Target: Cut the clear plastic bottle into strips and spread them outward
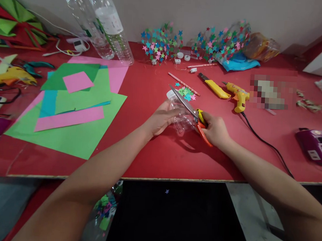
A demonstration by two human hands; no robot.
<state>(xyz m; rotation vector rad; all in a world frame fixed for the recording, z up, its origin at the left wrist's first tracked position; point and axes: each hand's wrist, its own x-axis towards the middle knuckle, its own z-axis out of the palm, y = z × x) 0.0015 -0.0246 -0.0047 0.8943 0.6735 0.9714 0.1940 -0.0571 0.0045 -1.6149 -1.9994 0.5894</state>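
Note:
My left hand [162, 117] is closed around a small clear plastic bottle [181, 125] that has a white cap and lies tilted over the red table [137, 155]. In my right hand [216, 130] is a pair of scissors [184, 103] with yellow and orange handles. The long blades point up and left and pass over the bottle; whether they touch the plastic I cannot tell. Just beyond the cap lies a small pile of paper stars [187, 94] in green, pink and blue, beside a patterned straw [183, 84].
A yellow cutter knife [214, 86] and a yellow glue gun [239, 97] with a black cord lie to the right. Coloured paper sheets [95, 138] cover the left side. Tall plastic bottles [112, 28] and star-covered clear pieces [162, 43] stand along the wall.

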